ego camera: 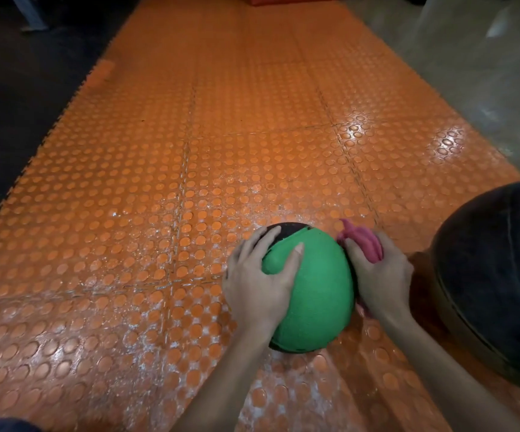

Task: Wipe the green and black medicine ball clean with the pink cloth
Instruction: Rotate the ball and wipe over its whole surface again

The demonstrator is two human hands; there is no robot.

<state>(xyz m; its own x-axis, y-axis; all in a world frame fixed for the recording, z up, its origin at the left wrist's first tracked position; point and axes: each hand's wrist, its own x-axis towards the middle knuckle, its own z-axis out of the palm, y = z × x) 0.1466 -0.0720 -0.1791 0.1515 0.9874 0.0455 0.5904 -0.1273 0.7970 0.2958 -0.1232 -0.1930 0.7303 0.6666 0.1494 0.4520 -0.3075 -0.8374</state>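
Observation:
The green and black medicine ball rests on the orange studded floor mat, low and right of centre. My left hand lies spread over the ball's left side, thumb across the green panel. My right hand presses the bunched pink cloth against the ball's right side; part of the cloth pokes out above my fingers and a bit shows below my wrist. The ball's underside and far side are hidden.
A large dark ball sits close at the right, almost touching my right forearm. Black flooring borders the mat on the left, pale shiny floor on the right. A red-orange object lies at the mat's far end.

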